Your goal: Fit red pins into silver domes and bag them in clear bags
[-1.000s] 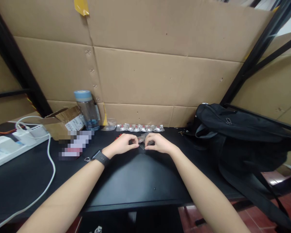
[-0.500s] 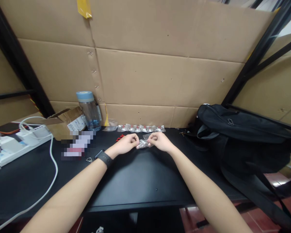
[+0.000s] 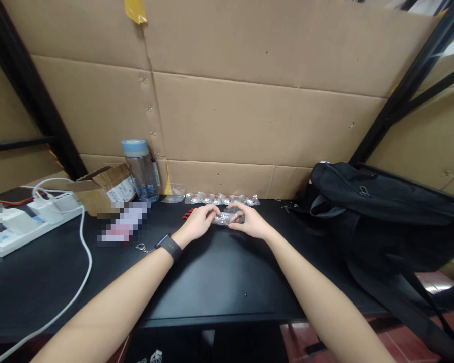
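Note:
A small clear plastic packet (image 3: 224, 218) with something shiny in it is between my two hands, over the black table. My left hand (image 3: 201, 222), with a dark watch on the wrist, pinches its left end. My right hand (image 3: 249, 222) is at the packet's right end, thumb and fingers curved apart around it. Just behind, a row of several similar packets (image 3: 215, 199) with red marks lies along the cardboard wall. Red pieces (image 3: 188, 214) show beside my left hand, partly hidden by it.
At the left are a power strip (image 3: 7, 242) with a white cable, an open cardboard box (image 3: 98, 194) and a blue-lidded bottle (image 3: 139, 174). A metal ring (image 3: 141, 247) lies near my left wrist. A black bag (image 3: 382, 206) fills the right side.
The fingers of my right hand have spread from a pinch into a wider curve around the packet. My left hand has shifted slightly, still at the packet. The camera view has moved a little.

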`<state>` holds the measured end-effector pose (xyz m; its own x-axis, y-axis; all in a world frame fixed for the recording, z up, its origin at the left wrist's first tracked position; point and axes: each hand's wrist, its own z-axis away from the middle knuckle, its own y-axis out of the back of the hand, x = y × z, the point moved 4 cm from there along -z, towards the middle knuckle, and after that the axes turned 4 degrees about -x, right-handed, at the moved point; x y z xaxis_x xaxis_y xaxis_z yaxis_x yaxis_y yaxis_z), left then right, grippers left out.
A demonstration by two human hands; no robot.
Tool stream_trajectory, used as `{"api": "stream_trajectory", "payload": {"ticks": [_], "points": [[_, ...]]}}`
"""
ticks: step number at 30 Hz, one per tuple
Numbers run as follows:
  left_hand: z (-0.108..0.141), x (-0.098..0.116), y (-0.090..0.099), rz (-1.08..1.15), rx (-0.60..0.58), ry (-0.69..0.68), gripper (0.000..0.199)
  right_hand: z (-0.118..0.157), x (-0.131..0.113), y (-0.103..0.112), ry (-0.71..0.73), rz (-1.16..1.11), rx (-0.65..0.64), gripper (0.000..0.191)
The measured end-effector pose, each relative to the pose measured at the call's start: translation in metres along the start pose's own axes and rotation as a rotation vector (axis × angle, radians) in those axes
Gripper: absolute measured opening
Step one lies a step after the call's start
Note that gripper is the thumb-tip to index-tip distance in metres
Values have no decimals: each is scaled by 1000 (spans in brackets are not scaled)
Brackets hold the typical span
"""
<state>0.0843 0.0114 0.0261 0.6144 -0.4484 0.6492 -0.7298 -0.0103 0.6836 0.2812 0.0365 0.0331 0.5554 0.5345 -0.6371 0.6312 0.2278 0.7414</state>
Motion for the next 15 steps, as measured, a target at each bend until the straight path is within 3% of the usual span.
{"api": "stream_trajectory", "payload": {"ticks": [9, 15], "points": [[-3, -8, -2, 79, 85, 87, 16, -3, 5, 2, -26, -50, -8, 41], [-2, -6, -9, -152, 107, -72, 25, -4, 5, -1, -29, 75, -101, 21]]}}
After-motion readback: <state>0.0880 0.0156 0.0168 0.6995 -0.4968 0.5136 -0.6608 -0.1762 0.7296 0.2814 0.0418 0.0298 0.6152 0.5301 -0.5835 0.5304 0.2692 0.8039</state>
